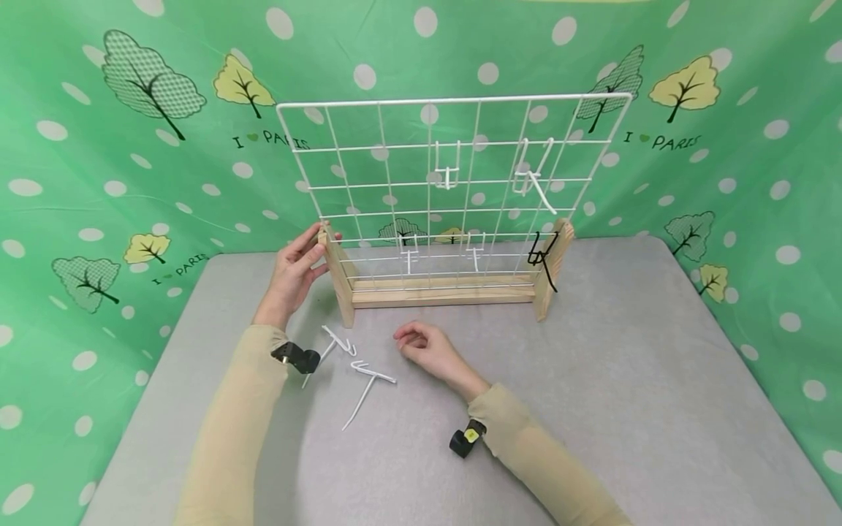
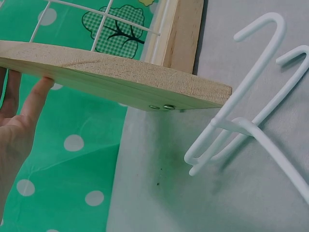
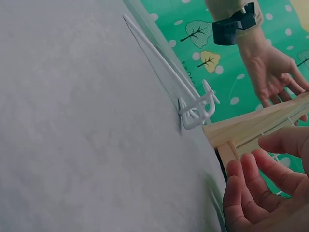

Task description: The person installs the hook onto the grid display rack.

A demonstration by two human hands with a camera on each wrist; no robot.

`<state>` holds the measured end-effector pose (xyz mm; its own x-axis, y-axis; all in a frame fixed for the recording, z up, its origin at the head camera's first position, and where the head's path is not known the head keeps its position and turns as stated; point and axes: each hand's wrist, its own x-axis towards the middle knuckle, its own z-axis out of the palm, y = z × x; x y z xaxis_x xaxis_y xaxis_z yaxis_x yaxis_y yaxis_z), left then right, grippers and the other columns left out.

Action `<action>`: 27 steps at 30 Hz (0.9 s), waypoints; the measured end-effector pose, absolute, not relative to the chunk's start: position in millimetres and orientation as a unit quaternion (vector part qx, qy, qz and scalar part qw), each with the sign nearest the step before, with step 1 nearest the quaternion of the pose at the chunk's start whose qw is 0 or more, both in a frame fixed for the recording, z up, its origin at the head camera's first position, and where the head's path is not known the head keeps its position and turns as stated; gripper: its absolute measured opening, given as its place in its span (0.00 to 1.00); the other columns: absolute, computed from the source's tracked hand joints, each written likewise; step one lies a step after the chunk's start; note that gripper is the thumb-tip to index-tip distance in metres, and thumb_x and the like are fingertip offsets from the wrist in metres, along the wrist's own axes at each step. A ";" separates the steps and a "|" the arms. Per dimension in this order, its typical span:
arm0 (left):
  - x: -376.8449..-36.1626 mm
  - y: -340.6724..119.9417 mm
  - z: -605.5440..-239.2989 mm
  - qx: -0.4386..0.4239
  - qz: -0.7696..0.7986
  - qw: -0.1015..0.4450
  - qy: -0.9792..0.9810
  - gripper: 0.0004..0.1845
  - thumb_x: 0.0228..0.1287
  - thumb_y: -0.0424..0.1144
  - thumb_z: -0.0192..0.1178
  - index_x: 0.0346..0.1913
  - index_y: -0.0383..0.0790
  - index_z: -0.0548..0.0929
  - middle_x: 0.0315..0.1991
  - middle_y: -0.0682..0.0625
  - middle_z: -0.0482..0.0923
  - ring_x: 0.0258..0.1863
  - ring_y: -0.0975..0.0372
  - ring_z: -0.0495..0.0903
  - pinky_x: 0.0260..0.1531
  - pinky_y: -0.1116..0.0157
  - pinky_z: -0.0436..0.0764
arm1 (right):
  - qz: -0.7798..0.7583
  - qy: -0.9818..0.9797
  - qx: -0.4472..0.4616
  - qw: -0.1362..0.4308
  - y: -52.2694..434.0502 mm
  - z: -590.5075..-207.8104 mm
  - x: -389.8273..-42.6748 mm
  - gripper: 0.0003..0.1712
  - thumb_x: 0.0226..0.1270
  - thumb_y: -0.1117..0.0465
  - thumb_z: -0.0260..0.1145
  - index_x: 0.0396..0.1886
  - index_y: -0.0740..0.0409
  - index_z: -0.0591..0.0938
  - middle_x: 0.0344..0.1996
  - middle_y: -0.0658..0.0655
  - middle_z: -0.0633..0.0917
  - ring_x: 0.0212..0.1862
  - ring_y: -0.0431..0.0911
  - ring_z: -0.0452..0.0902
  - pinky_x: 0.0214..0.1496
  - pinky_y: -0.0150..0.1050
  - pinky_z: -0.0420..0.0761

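Wooden left post of the wire grid rack takes the straight fingers of the left hand, seemingly steadying it, while the right hand, loosely curled and empty, rests just right of 2 white hooks.

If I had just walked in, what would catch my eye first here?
Probably the white wire grid standing upright in its wooden stand at the back of the grey table, with several hooks hung on it, one of them a black hook. The left hand touches the stand's left post, the right hand rests empty on the table, and two loose white hooks lie between them.
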<state>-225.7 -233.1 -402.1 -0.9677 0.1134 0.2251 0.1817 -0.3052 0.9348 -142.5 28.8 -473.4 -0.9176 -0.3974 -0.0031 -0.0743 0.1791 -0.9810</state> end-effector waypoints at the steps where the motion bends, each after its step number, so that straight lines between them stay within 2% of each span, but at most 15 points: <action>1: -225.6 -233.1 -402.1 -0.125 -0.798 0.021 -0.590 0.22 0.72 0.31 0.54 0.67 0.45 0.73 0.59 0.44 0.76 0.57 0.58 0.74 0.50 0.62 0.80 | -0.620 0.757 -0.159 0.132 28.6 -474.0 -141.8 0.12 0.58 0.75 0.63 0.43 0.69 0.81 0.36 0.58 0.83 0.36 0.43 0.79 0.40 0.32 0.81; 5: -225.3 -233.3 -402.1 -0.125 -0.798 0.020 -0.589 0.22 0.72 0.31 0.54 0.67 0.44 0.73 0.59 0.43 0.76 0.58 0.57 0.74 0.50 0.62 0.80 | -0.611 0.758 -0.180 0.137 27.3 -476.9 -140.2 0.11 0.59 0.74 0.63 0.43 0.69 0.81 0.34 0.58 0.83 0.35 0.43 0.78 0.39 0.31 0.81; 10: -225.2 -233.3 -402.3 -0.125 -0.800 0.021 -0.587 0.22 0.72 0.31 0.54 0.66 0.45 0.74 0.61 0.41 0.74 0.58 0.57 0.74 0.50 0.62 0.80 | -0.597 0.760 -0.206 0.154 25.2 -475.7 -137.5 0.11 0.60 0.75 0.63 0.44 0.73 0.80 0.35 0.63 0.83 0.37 0.50 0.79 0.39 0.31 0.80; 15: -225.1 -233.4 -402.5 -0.126 -0.800 0.021 -0.586 0.21 0.72 0.32 0.55 0.66 0.46 0.75 0.60 0.41 0.75 0.57 0.58 0.74 0.50 0.62 0.80 | -0.574 0.764 -0.239 0.173 24.1 -453.3 -127.3 0.10 0.61 0.77 0.62 0.42 0.77 0.79 0.36 0.69 0.82 0.38 0.54 0.78 0.42 0.33 0.80; 20: -225.6 -233.3 -402.9 -0.126 -0.799 0.021 -0.587 0.22 0.72 0.32 0.55 0.67 0.45 0.74 0.58 0.46 0.77 0.58 0.58 0.74 0.51 0.62 0.80 | -0.565 0.767 -0.250 0.173 22.3 -436.5 -118.5 0.08 0.60 0.77 0.61 0.39 0.77 0.80 0.33 0.68 0.82 0.36 0.52 0.78 0.39 0.31 0.79; 22: -226.0 -233.4 -403.2 -0.126 -0.800 0.021 -0.586 0.22 0.72 0.31 0.54 0.67 0.45 0.74 0.56 0.48 0.78 0.57 0.58 0.74 0.51 0.62 0.80 | -0.567 0.766 -0.251 0.170 20.3 -445.5 -120.2 0.07 0.60 0.76 0.62 0.38 0.74 0.81 0.32 0.64 0.82 0.35 0.47 0.77 0.38 0.30 0.78; 24: -226.3 -233.6 -403.6 -0.127 -0.801 0.020 -0.584 0.22 0.72 0.31 0.54 0.66 0.45 0.74 0.55 0.49 0.79 0.57 0.58 0.74 0.50 0.62 0.80 | -0.568 0.764 -0.252 0.172 19.0 -447.9 -120.2 0.07 0.60 0.76 0.62 0.38 0.74 0.81 0.31 0.63 0.82 0.35 0.48 0.78 0.38 0.30 0.79; 27: -226.4 -233.8 -403.6 -0.126 -0.803 0.018 -0.582 0.22 0.72 0.31 0.54 0.66 0.45 0.74 0.55 0.50 0.79 0.57 0.58 0.74 0.50 0.62 0.80 | -0.570 0.762 -0.254 0.174 16.0 -464.3 -124.1 0.07 0.60 0.74 0.64 0.38 0.71 0.82 0.31 0.58 0.82 0.34 0.42 0.77 0.37 0.29 0.79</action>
<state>-226.4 -233.8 -403.6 -0.9677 0.1178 0.2229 0.1751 -0.3219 0.9305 -124.1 16.0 -464.3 -0.8108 -0.5849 0.0243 -0.1882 0.2212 -0.9569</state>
